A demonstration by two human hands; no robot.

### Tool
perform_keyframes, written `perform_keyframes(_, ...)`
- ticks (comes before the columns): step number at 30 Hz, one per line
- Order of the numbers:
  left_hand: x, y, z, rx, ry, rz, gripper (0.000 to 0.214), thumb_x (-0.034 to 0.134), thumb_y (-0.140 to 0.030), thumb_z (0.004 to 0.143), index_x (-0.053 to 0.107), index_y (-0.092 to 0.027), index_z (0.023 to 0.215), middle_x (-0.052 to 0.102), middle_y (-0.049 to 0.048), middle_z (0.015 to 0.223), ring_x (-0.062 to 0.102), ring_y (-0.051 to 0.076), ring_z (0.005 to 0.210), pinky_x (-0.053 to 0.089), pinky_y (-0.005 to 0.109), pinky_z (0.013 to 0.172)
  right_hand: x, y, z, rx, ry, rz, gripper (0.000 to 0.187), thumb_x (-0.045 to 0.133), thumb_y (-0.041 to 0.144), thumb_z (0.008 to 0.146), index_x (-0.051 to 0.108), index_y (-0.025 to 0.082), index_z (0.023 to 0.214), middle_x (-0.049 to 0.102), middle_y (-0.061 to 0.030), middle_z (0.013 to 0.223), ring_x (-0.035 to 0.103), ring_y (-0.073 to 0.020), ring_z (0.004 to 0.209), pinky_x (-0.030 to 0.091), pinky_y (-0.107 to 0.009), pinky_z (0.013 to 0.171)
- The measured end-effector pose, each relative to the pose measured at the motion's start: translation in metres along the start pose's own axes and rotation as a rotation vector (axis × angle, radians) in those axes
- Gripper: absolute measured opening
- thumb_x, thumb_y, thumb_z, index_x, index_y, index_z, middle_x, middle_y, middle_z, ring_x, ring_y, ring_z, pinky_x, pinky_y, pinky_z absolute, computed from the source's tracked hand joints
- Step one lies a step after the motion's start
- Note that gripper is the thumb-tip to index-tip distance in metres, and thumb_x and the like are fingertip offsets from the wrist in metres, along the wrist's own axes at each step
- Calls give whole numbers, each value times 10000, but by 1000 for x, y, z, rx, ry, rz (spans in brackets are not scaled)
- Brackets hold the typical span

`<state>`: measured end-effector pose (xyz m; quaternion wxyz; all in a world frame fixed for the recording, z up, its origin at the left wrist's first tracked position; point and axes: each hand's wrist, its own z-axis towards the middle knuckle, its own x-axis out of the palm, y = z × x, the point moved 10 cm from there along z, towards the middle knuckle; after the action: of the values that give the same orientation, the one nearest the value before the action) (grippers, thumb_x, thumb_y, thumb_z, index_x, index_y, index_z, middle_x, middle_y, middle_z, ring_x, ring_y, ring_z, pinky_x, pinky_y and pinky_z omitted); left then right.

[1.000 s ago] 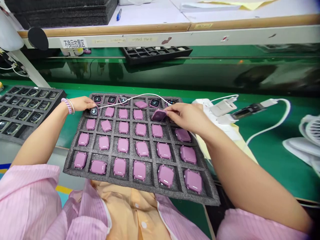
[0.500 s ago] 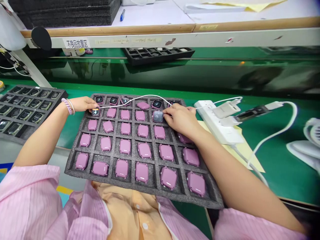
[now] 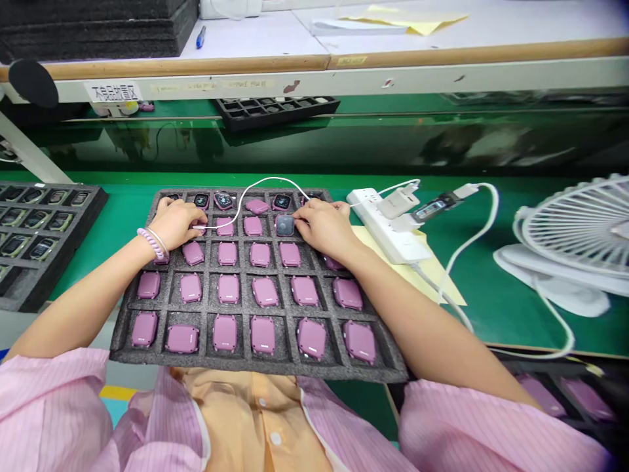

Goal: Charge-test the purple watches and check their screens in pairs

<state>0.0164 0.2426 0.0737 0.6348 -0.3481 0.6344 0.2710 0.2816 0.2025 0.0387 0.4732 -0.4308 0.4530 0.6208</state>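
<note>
My left hand (image 3: pixel 177 223) reaches over the upper left of a dark foam tray (image 3: pixel 260 364). Its fingertips are closed on the end of a white charging cable (image 3: pixel 244 191), at a purple watch body mostly hidden beneath them. On the right, my right hand (image 3: pixel 327 226) has its fingers closed at the edge of a smartwatch (image 3: pixel 284 225) with a greyish screen facing up. The cable arches between both hands and runs behind the right one. Rows of purple watch bodies (image 3: pixel 228 288) lie back up; several in the far row show dark screens.
A power strip (image 3: pixel 388 226) with plugged-in chargers and a USB meter (image 3: pixel 435 208) stands right of the tray. Farther right is a white fan (image 3: pixel 574 229). Another watch tray (image 3: pixel 29 288) lies at left. A shelf edge (image 3: pixel 363 75) crosses above the bench.
My left hand has shifted right with the cable end, from a lit watch in the first column to the second column. My right hand stays at its smartwatch. The whole view has swung right.
</note>
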Motion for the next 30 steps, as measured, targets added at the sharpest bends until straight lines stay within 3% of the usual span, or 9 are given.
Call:
perform_keyframes(3,-4,-12,2,99,-7,184,340,727,-273,859,749,-212,1192,743,151,1234,598,372,1245,372,535,1118,-4,4,0,-14,-2,18,268,520,154,965,783,179,1012,698,-136,1092,598,-340,1099,290,-471,947)
perform_keyframes(5,-9,-8,6,137,0,214,350,710,-307,860,747,-203,1192,758,154,1191,617,362,1223,355,534,1160,-8,8,-1,-21,-13,20,261,522,140,965,776,184,1007,697,-130,1092,597,-331,1088,272,-479,975)
perform_keyframes(7,-14,8,11,101,4,98,378,644,-415,893,751,-205,1189,781,130,1116,663,330,1136,396,496,1145,-11,10,-1,-21,-23,17,258,530,127,967,775,187,1020,693,-127,1101,598,-322,1087,250,-481,1003)
perform_keyframes(9,-17,32,15,-6,5,-139,499,543,-542,910,754,-187,1190,788,114,1091,694,295,1036,492,413,1021,-13,11,-2,-14,-26,14,256,535,118,975,776,185,1033,689,-126,1112,601,-313,1088,233,-473,1017)
perform_keyframes(12,-7,53,16,-98,66,-418,699,471,-703,865,761,-150,1178,787,102,1090,695,275,979,532,333,875,-12,11,-2,-4,-15,29,263,527,105,991,772,181,1045,692,-122,1115,603,-303,1089,237,-446,990)
perform_keyframes(17,11,46,16,-70,168,-417,821,404,-840,835,784,-149,1064,778,85,1028,666,282,956,522,345,913,-11,8,-2,-5,-2,57,258,525,120,1003,770,179,1057,698,-123,1113,602,-305,1088,246,-427,948)
perform_keyframes(21,18,51,21,-87,197,-457,880,423,-889,797,789,-161,1129,780,79,1071,651,268,950,527,332,893,-9,6,-2,-8,-10,44,258,520,140,994,767,189,1051,695,-123,1071,593,-318,1078,255,-435,941)
perform_keyframes(25,24,55,25,-81,201,-535,907,482,-917,745,789,-166,1150,788,82,1155,664,289,1028,515,367,1009,-9,8,-2,-23,-9,44,244,517,138,977,754,187,1006,698,-114,1052,600,-321,1074,259,-452,951)
perform_keyframes(30,30,56,25,-83,192,-586,843,511,-898,752,790,-172,1076,783,96,1193,659,320,1142,494,400,1093,-31,9,-4,30,-135,-34,265,495,153,1008,751,189,955,699,-119,1055,597,-341,1037,247,-492,957)
